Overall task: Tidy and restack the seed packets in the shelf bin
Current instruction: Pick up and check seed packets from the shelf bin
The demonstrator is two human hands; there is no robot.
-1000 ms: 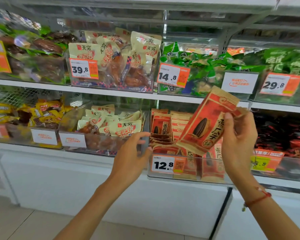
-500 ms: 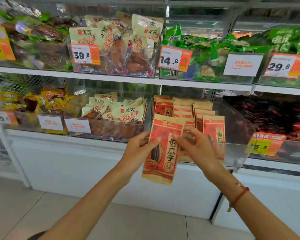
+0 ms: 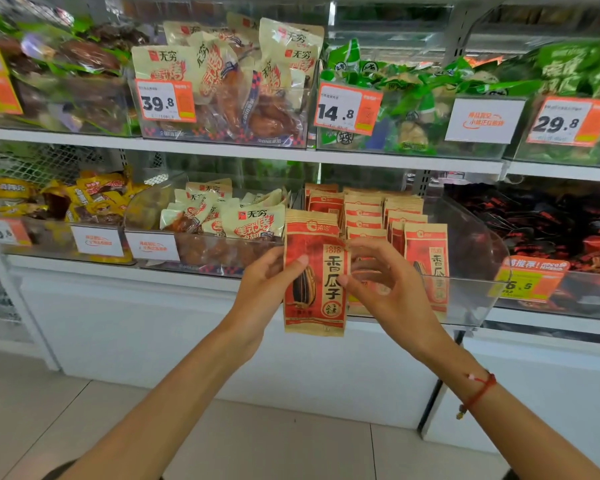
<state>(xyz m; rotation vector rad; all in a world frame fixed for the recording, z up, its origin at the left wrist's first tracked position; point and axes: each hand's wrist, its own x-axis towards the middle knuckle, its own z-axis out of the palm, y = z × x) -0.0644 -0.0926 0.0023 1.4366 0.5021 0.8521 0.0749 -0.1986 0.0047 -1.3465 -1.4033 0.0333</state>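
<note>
Kraft-paper and red print mark the seed packet [image 3: 315,271] held upright in front of the clear shelf bin [image 3: 478,237], label toward the camera, which suggests it is being squared up before it goes back in the stack. Left hand [image 3: 264,289] grips the packet's left edge, thumb on the front face and fingers curled behind, so the packet hangs vertical and does not fold. Right hand [image 3: 385,289] meets the right edge: the thumb pinches that edge, while the other fingers are loosely curled just beside it and appear to hold nothing else. This two-sided hold probably keeps the packet flat and aligned with the rows. Behind the hands, the remaining packets [image 3: 378,216] stand upright in close rows inside the bin on the lower shelf, faces forward; one front packet [image 3: 426,265] stands at the right, against the clear front wall. A gap at the bin's front left looks like the likely slot. Further right, a yellow price tag [image 3: 527,282] marks the neighbouring bin.
</note>
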